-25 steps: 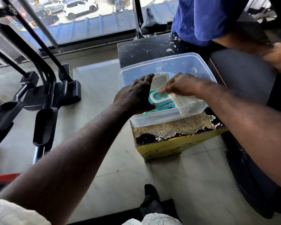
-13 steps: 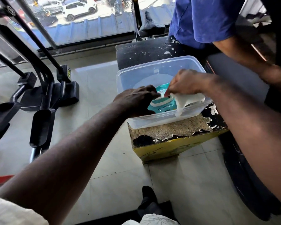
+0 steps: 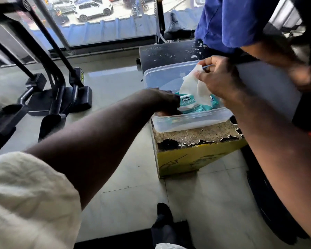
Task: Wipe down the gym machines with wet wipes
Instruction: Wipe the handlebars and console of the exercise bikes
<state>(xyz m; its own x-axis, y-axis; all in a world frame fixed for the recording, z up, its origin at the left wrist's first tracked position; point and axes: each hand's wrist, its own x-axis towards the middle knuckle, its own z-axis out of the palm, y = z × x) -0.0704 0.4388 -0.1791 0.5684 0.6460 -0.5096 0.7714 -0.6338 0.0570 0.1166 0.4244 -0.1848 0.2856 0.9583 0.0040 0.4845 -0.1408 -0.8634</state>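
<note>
Pack (image 3: 192, 103) label reads "chicco"; smaller print illegible. Left hand (image 3: 162, 101) grips pack inside tub (image 3: 187, 122). Right hand (image 3: 221, 78) pinches wipe (image 3: 194, 88), held above pack.

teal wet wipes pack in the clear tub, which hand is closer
Left. The left hand holds the left end of the teal wipes pack; the right hand is above it, pinching a white wipe.

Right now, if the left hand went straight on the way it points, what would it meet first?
The teal and white pack of wet wipes inside the clear plastic tub: the left hand points at it and seems to grip its near edge. Depth is unclear.
</note>
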